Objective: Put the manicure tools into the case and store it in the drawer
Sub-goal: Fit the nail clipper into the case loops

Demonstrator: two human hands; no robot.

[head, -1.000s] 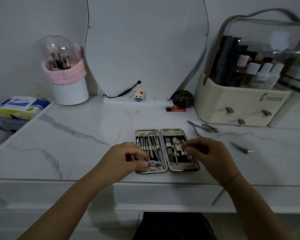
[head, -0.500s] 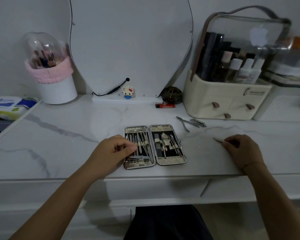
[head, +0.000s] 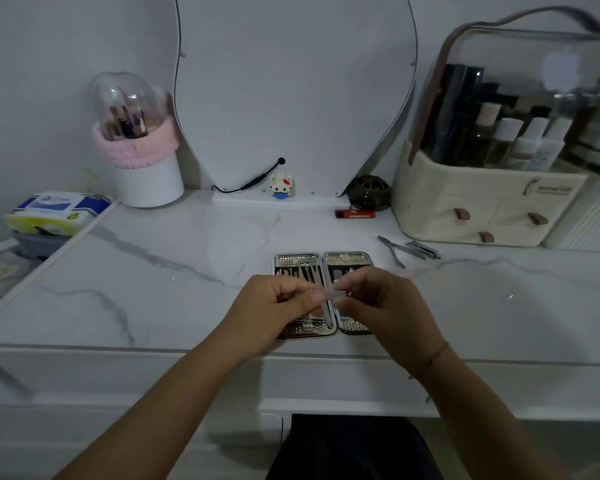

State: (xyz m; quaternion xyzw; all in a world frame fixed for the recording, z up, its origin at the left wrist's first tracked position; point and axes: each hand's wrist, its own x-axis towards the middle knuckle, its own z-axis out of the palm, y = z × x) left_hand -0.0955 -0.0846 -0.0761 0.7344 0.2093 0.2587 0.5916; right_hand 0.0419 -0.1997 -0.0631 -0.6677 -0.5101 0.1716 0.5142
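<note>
An open manicure case (head: 347, 259) lies flat near the front edge of the marble tabletop (head: 174, 282), with several metal tools strapped in both halves. Above it, my left hand (head: 274, 306) and my right hand (head: 385, 306) pinch a small metal tool (head: 334, 294) by its two ends. Both hands cover much of the case. Two loose tools lie on the tabletop to the right: nippers (head: 394, 249) and a nail clipper (head: 426, 250).
A cream cosmetic organiser (head: 471, 202) with bottles stands at the back right. A mirror (head: 291, 91), a small toy figure (head: 280, 186), a red lighter (head: 354, 213) and a brush holder (head: 139, 150) line the back. A wipes pack (head: 58, 211) sits at left. Drawer fronts (head: 118, 375) run below the tabletop.
My right hand picked up the tool lying at the right of the tabletop and brought it over the case. My left hand rose from the case to pinch its other end.
</note>
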